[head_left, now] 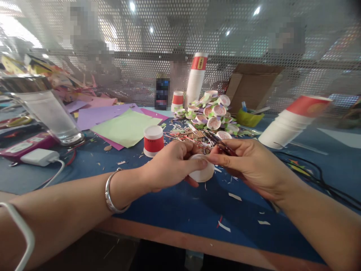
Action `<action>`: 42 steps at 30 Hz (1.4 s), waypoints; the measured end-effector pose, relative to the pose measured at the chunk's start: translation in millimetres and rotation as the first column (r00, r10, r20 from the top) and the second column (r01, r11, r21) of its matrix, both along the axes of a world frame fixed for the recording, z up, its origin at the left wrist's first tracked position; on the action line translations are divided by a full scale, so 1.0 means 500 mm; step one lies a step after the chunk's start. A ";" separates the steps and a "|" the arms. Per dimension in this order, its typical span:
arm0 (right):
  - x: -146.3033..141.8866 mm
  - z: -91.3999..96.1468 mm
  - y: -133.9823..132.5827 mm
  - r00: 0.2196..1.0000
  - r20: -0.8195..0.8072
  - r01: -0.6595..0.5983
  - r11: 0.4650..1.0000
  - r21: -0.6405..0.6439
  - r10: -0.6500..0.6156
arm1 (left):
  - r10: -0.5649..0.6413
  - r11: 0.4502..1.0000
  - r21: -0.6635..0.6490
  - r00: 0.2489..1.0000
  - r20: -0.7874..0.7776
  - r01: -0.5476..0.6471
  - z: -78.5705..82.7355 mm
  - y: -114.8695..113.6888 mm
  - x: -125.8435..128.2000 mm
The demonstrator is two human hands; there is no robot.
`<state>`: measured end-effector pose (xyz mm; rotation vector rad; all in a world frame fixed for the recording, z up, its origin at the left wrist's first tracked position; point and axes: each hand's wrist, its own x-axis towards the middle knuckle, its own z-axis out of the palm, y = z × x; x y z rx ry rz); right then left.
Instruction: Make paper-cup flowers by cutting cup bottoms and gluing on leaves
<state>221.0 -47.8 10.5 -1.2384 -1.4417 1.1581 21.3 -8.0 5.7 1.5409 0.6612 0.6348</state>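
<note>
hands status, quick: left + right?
Left hand: closed, holding a white paper-cup piece between thumb and fingers.
Right hand: closed, holding a dark tool, apparently scissors.

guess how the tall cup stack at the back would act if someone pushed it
The tall cup stack would probably tip easily, as it stands much taller than it is wide. It is likely light for its size, since it looks like paper. A push near the top might separate the nested layers, as no visible tie binds them.
</note>
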 end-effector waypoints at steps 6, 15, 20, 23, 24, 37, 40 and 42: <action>0.005 0.004 0.000 0.999 -0.047 0.000 0.994 -0.109 -0.005 | -0.030 0.999 -0.022 0.999 0.023 0.031 0.005 -0.001 -0.002; 0.004 0.007 -0.001 1.000 0.002 0.008 0.997 -0.075 -0.008 | -0.008 1.000 0.027 1.000 -0.030 0.009 0.004 0.002 -0.004; -0.001 0.004 -0.005 0.999 0.036 0.004 1.000 0.007 -0.004 | 0.023 1.000 0.015 0.999 -0.042 -0.022 0.001 0.005 -0.004; -0.003 0.005 -0.009 0.999 0.044 0.004 1.000 0.015 -0.004 | 0.035 0.999 -0.012 0.998 -0.043 -0.036 0.003 0.004 -0.003; -0.003 0.005 -0.009 0.999 0.046 0.001 1.000 0.016 -0.002 | 0.042 0.999 -0.014 0.998 -0.046 -0.043 0.004 0.003 -0.003; 0.002 0.005 -0.001 0.998 -0.056 -0.038 0.995 -0.092 0.033 | -0.011 1.000 0.029 1.000 0.002 0.011 -0.004 0.005 -0.001; 0.001 0.008 -0.001 0.989 -0.138 -0.068 0.986 -0.150 0.047 | -0.032 0.997 0.068 0.999 -0.002 0.032 -0.008 0.006 -0.002; 0.002 0.010 -0.002 0.980 -0.193 -0.093 0.977 -0.193 0.055 | -0.038 0.990 0.139 0.999 -0.010 0.039 -0.009 0.005 -0.005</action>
